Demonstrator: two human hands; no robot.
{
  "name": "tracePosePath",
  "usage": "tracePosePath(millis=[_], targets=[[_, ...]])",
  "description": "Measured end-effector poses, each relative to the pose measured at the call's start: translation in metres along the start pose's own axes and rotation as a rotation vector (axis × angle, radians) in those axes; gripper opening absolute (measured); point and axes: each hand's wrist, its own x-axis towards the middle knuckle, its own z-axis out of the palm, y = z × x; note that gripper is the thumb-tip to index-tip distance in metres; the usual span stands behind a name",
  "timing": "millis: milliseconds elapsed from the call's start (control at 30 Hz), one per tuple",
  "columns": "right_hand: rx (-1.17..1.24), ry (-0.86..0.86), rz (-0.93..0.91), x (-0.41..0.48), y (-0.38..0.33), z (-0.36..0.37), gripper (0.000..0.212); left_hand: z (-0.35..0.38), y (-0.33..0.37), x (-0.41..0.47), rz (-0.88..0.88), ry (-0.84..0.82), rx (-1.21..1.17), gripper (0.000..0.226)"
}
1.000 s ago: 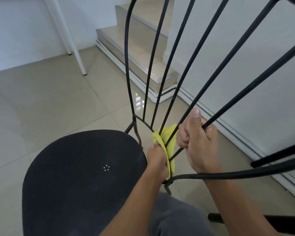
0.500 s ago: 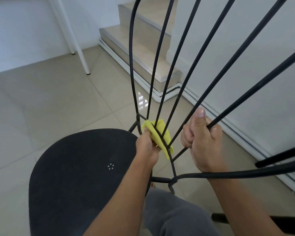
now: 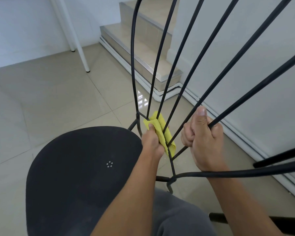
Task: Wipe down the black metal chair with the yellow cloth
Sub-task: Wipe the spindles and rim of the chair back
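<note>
The black metal chair [image 3: 78,167] is tilted toward me, its round seat at lower left and its thin backrest rods fanning up to the right. My left hand [image 3: 152,142] grips the folded yellow cloth [image 3: 162,132] and presses it around the lower ends of the rods beside the seat. My right hand [image 3: 203,137] is closed on one of the right-hand rods, thumb pointing up, a little to the right of the cloth.
Beige tiled floor [image 3: 49,103] lies all around. Steps [image 3: 143,53] rise at the top centre, with a white wall [image 3: 254,82] and skirting on the right. Two white legs [image 3: 80,48] stand at the upper left. My grey-trousered knee [image 3: 177,217] is below the chair frame.
My left hand has slid the yellow cloth up and to the left along the base of the rods. My right hand has kept its grip on the same rod.
</note>
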Motion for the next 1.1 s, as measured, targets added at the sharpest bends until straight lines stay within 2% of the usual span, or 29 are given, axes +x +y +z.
tracePosePath(millis=[200, 400, 500, 600, 700, 767, 900, 967, 1100], targets=[[0.008, -0.006, -0.01, 0.0, 0.001, -0.001, 0.052, -0.013, -0.041, -0.018, -0.013, 0.076, 0.298, 0.045], [0.009, -0.043, -0.002, 0.0, 0.001, -0.001, 0.05, 0.019, 0.034, 0.015, 0.075, 0.134, 0.012, 0.03], [-0.006, -0.032, -0.004, 0.0, 0.0, -0.002, 0.051, 0.025, 0.048, 0.025, 0.095, 0.175, 0.067, 0.03], [-0.016, -0.022, -0.023, 0.001, 0.002, -0.002, 0.051, 0.017, 0.011, 0.008, 0.055, 0.128, 0.173, 0.039], [0.0, -0.015, -0.027, 0.001, 0.003, -0.001, 0.05, -0.016, -0.046, -0.011, 0.027, 0.108, 0.397, 0.047], [0.003, -0.022, -0.029, 0.001, 0.004, -0.001, 0.05, -0.025, -0.055, -0.016, 0.015, 0.1, 0.458, 0.049], [-0.034, -0.035, -0.01, -0.001, 0.001, -0.002, 0.052, 0.007, -0.003, -0.001, 0.045, 0.102, 0.189, 0.037], [-0.043, -0.032, -0.008, -0.001, 0.0, -0.002, 0.05, 0.02, 0.026, 0.012, 0.074, 0.154, 0.093, 0.028], [-0.056, -0.013, -0.038, -0.001, 0.002, -0.002, 0.05, 0.009, 0.019, 0.0, 0.04, 0.089, 0.107, 0.03]])
